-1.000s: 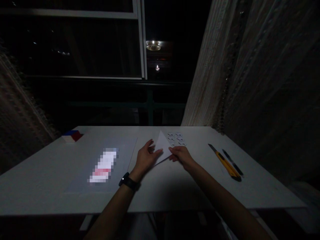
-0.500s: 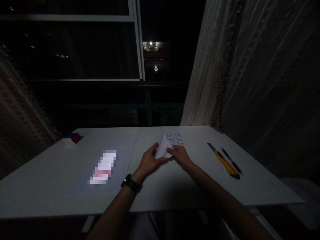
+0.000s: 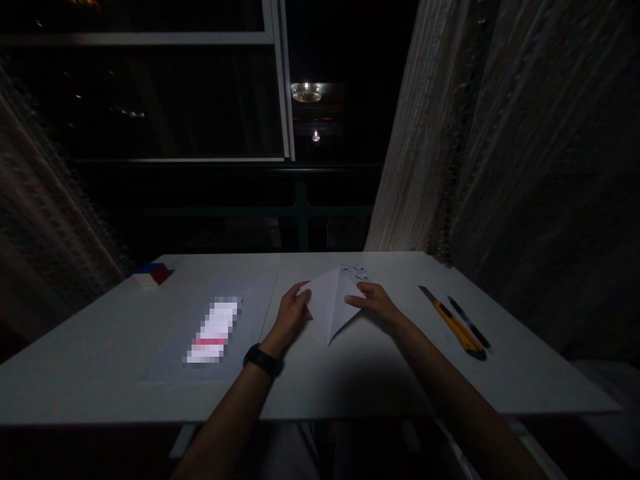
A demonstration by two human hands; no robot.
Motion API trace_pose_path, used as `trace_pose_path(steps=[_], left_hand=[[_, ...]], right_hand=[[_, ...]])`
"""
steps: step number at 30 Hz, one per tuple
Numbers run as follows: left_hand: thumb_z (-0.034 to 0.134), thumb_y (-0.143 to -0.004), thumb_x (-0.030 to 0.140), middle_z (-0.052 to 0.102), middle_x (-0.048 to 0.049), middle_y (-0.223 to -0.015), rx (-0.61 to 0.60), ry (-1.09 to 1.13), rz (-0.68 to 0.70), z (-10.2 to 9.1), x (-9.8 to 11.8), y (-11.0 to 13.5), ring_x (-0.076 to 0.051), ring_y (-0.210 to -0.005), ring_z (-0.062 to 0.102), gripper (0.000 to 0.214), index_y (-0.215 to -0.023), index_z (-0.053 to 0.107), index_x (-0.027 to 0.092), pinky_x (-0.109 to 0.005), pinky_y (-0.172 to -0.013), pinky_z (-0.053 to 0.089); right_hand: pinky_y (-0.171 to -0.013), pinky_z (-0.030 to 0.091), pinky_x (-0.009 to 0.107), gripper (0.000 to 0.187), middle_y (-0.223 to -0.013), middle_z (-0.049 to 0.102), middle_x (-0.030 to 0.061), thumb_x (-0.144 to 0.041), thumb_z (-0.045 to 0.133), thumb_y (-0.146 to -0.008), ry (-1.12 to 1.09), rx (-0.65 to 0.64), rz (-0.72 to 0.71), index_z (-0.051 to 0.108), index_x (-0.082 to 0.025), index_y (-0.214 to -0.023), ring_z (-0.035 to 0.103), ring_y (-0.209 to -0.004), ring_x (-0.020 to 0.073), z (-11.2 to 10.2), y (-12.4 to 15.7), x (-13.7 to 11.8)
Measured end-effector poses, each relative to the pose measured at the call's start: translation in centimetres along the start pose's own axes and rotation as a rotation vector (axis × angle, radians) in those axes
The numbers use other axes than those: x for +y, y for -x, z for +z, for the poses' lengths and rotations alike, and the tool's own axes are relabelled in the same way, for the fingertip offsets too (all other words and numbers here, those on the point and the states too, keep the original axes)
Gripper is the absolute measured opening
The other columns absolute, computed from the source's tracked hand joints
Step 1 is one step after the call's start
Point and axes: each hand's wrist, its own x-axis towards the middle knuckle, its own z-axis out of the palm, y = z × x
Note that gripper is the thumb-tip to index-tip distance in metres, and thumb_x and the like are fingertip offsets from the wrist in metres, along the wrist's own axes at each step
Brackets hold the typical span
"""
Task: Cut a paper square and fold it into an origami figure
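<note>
- Head view: my left grip (image 3: 291, 313) pinches the left corner of the white paper (image 3: 319, 301), my right grip (image 3: 380, 305) its right side, thumbs on top.
- The paper spans the middle of the table (image 3: 380, 387), towards the far edge.
- I judge the step to be working a fold; the next move seems to call for light, even pressure along the crease.
- It looks thin, matt, diamond-shaped, ridged down its middle.
- Near the right edge lies a yellow plastic cutter (image 3: 453, 327).

Dark window (image 3: 175, 100), dimly lit
White frame (image 3: 150, 39) at upper left; pale curtain (image 3: 403, 160) hanging right, darker curtain (image 3: 45, 180) left; round lamp (image 3: 306, 92) glowing beside the frame; white table (image 3: 100, 340) in front.
</note>
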Motion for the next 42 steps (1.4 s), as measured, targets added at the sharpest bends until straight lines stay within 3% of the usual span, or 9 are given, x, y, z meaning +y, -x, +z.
trace_pose_path(steps=[4, 11, 14, 18, 23, 30, 32, 37, 42], left_hand=[[0.069, -0.061, 0.034, 0.064, -0.0041, -0.067, 0.045, -0.050, 0.024, -0.3, 0.6, 0.0, -0.012, -0.055, 0.056, 0.046, -0.098, 0.060, 0.010, -0.022, -0.049, 0.044], [0.069, -0.060, 0.037, 0.065, -0.0071, -0.076, 0.091, 0.013, 0.014, -1.4, 0.9, -0.5, -0.015, -0.062, 0.058, 0.045, -0.095, 0.064, 0.008, -0.024, -0.053, 0.047], [0.068, -0.062, 0.035, 0.065, -0.0073, -0.077, 0.073, 0.064, 0.002, -1.5, 0.9, -0.6, -0.014, -0.063, 0.058, 0.043, -0.096, 0.063, 0.009, -0.025, -0.054, 0.049], [0.066, -0.065, 0.031, 0.064, -0.0044, -0.072, 0.026, 0.066, -0.010, -1.3, 1.2, -0.3, -0.013, -0.058, 0.058, 0.053, -0.113, 0.055, 0.013, -0.027, -0.054, 0.050], [0.065, -0.064, 0.029, 0.061, -0.0006, -0.062, -0.027, -0.002, -0.044, -1.1, 1.9, 0.1, -0.010, -0.049, 0.054, 0.046, -0.107, 0.058, 0.013, -0.024, -0.050, 0.050], [0.064, -0.064, 0.024, 0.064, -0.0071, -0.082, -0.041, 0.023, -0.082, -1.0, 1.7, 0.0, -0.013, -0.063, 0.060, 0.025, -0.086, 0.066, 0.010, -0.024, -0.056, 0.051], [0.065, -0.064, 0.023, 0.065, -0.0075, -0.082, -0.040, 0.035, -0.079, -1.1, 1.7, 0.0, -0.015, -0.065, 0.061, 0.026, -0.086, 0.066, 0.009, -0.025, -0.057, 0.052], [0.067, -0.063, 0.024, 0.066, -0.0092, -0.077, -0.106, 0.022, -0.098, -1.1, 1.7, 0.3, -0.017, -0.065, 0.062, 0.029, -0.087, 0.066, 0.008, -0.031, -0.064, 0.053], [0.069, -0.061, 0.026, 0.065, -0.0092, -0.079, -0.109, -0.001, -0.070, -0.9, 1.6, 0.5, -0.016, -0.067, 0.060, 0.034, -0.090, 0.065, 0.009, -0.029, -0.063, 0.050]], right_hand=[[-0.059, 0.041, 0.028, 0.030, -0.066, 0.060, -0.0001, -0.032, 0.076, -0.052, -0.035, -0.023, 0.009, 0.056, -0.014, -0.066, 0.056, -0.062, 0.0154, -0.9, -0.1, -0.1], [-0.053, 0.048, 0.030, 0.036, -0.064, 0.063, 0.0021, -0.038, 0.076, -0.050, -0.121, 0.183, 0.086, 0.052, -0.015, -0.066, 0.060, -0.056, 0.0171, -1.8, -1.0, 0.8], [-0.049, 0.050, 0.031, 0.041, -0.062, 0.064, 0.0013, -0.036, 0.076, -0.051, -0.124, 0.162, 0.078, 0.056, -0.017, -0.082, 0.060, -0.052, 0.0171, -2.0, -1.0, 0.6], [-0.053, 0.051, 0.032, 0.057, -0.069, 0.066, 0.0010, -0.033, 0.072, -0.058, -0.086, 0.093, 0.010, 0.054, -0.021, -0.110, 0.062, -0.057, 0.0175, -2.8, -0.7, 0.0], [-0.062, 0.050, 0.033, 0.034, -0.078, 0.066, 0.0064, -0.032, 0.070, -0.060, -0.004, 0.019, 0.062, 0.068, -0.014, -0.089, 0.061, -0.066, 0.0176, -4.5, -0.5, -0.5], [-0.073, 0.046, 0.033, 0.042, -0.079, 0.067, 0.0065, -0.025, 0.073, -0.055, -0.031, -0.153, 0.120, 0.066, -0.014, -0.095, 0.061, -0.071, 0.0175, -5.7, 0.3, -1.8], [-0.072, 0.046, 0.033, 0.039, -0.079, 0.067, 0.0073, -0.028, 0.072, -0.057, -0.042, -0.127, 0.117, 0.067, -0.013, -0.092, 0.061, -0.072, 0.0184, -5.6, 0.3, -1.7], [-0.062, 0.044, 0.031, 0.029, -0.070, 0.066, 0.0044, -0.031, 0.075, -0.051, -0.016, 0.137, 0.030, 0.068, -0.014, -0.074, 0.058, -0.062, 0.0161, -4.8, -0.5, -0.7], [-0.058, 0.040, 0.028, 0.029, -0.064, 0.064, 0.0017, -0.031, 0.076, -0.050, 0.076, 0.111, -0.011, 0.068, -0.015, -0.072, 0.055, -0.058, 0.0140, -4.0, -0.6, -0.8]])
